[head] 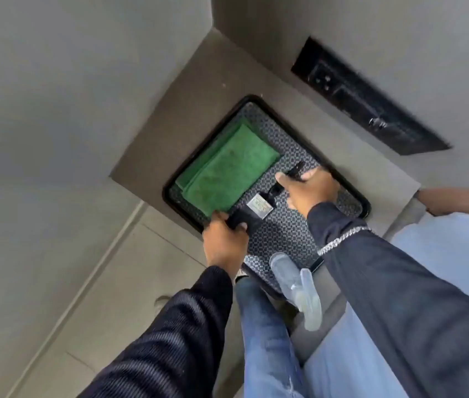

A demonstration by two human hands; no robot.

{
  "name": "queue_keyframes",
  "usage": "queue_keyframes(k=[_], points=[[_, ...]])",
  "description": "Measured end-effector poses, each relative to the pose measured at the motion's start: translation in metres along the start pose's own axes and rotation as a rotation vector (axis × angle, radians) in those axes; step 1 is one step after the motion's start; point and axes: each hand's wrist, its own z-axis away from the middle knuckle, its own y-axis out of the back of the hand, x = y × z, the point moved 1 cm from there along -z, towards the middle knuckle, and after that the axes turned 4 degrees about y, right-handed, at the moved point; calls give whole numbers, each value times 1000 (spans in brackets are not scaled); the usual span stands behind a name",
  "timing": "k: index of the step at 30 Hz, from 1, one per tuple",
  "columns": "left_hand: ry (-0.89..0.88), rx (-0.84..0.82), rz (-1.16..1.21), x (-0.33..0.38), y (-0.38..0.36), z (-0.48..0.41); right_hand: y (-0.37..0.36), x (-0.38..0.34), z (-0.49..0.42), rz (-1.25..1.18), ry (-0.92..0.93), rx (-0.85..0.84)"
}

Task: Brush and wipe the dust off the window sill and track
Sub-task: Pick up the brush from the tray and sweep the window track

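Observation:
A black paint-style brush with a silver ferrule point(260, 207) lies on a patterned black-rimmed tray point(290, 225). My left hand point(223, 242) is closed around the brush's dark bristle end at the tray's near-left edge. My right hand point(312, 191) is curled around the thin black handle at the other end. A folded green cloth point(227, 170) lies flat in the tray's far-left part, beside the brush. A clear spray bottle point(299, 288) lies on its side at the tray's near edge, below my right wrist.
The tray rests on a grey-brown flat surface point(207, 90) set in a corner of grey walls. A dark rectangular recess point(371, 107) sits in the wall at upper right. Another person's arm point(463, 201) and light-blue clothing are at the right edge. Tiled floor lies lower left.

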Motion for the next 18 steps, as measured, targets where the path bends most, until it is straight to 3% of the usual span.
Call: queue_keyframes(k=[5,10,13,18], points=[[99,146,194,10,-7,-7,-22,0,-7,-124,-155,3],[240,44,440,8,9,3,-11,-5,0,-280,-232,-57],[277,-40,681,12,38,21,6,-21,25,-380,-162,-171],[89,2,926,17,143,76,53,-88,118,-629,162,-362]])
